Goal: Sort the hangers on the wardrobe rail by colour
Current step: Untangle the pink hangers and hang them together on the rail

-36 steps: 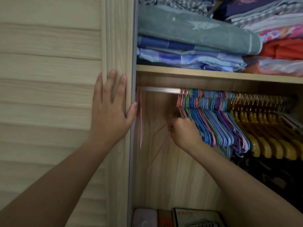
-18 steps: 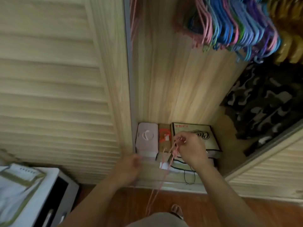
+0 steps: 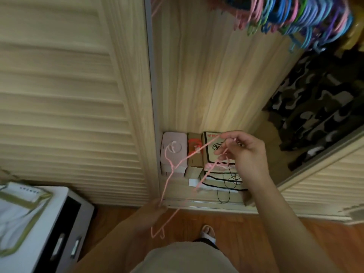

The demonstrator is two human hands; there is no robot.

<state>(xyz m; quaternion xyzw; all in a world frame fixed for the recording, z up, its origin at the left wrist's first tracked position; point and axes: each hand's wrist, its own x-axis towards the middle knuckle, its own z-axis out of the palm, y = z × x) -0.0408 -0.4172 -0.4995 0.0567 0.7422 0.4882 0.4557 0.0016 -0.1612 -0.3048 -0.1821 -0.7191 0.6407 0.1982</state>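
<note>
In the middle of the frame, both my hands pinch thin pink hangers (image 3: 173,166): right hand (image 3: 245,152) higher, left hand (image 3: 155,208) lower.

Both bare forearms reach forward and down from the lower edge of the view. The right hand (image 3: 245,152) is raised higher and farther out, wrist bent, its fingers (image 3: 223,150) curled and pinching thin pink wire hangers (image 3: 178,164) near their upper end. The left hand (image 3: 155,208) sits lower and nearer the body — blurred, fingers closed around the lower stretch of the same pink wire. One sandalled foot (image 3: 207,231) shows below, between the arms.
</note>
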